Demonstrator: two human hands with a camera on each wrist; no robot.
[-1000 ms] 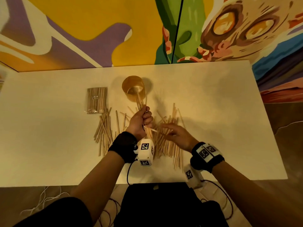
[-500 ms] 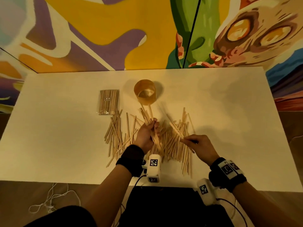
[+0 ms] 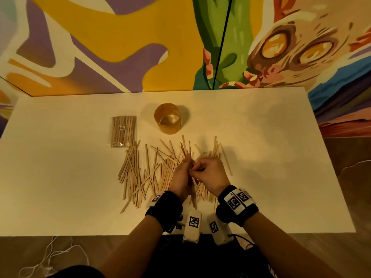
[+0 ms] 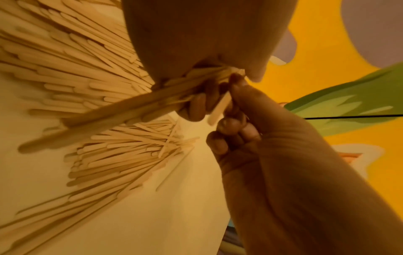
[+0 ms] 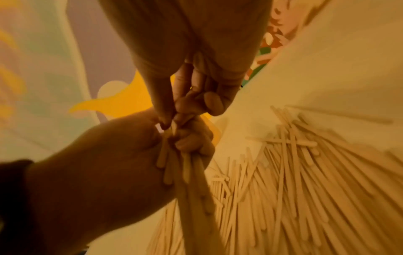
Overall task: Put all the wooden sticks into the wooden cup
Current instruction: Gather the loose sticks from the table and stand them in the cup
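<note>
Now over the middle of the white table [image 3: 261, 177], both hands close together above the scatter of sticks [image 3: 144, 173]. Left hand [image 3: 180, 177], fingers curled round a bundle of sticks [image 3: 187, 153], long axis running near to far: far ends fanned out past the knuckles toward the cup [image 3: 168, 118], near ends poking out below the wrist. Right hand [image 3: 210, 174] just to the right, touching the left, thumb and forefinger pinched on a single stick [image 4: 219, 108] at the bundle, other fingers curled in. Loose sticks flat on the table to the left, right and under the hands, mostly lengthwise near to far, some crossed at a slant. Cup upright at the far side, well clear of the hands, mouth up; contents hard to tell. Left of the cup, a wrapped pack of sticks [image 3: 122, 131], flat, long axis also near to far. Painted wall [image 3: 120, 37] behind the far edge.
</note>
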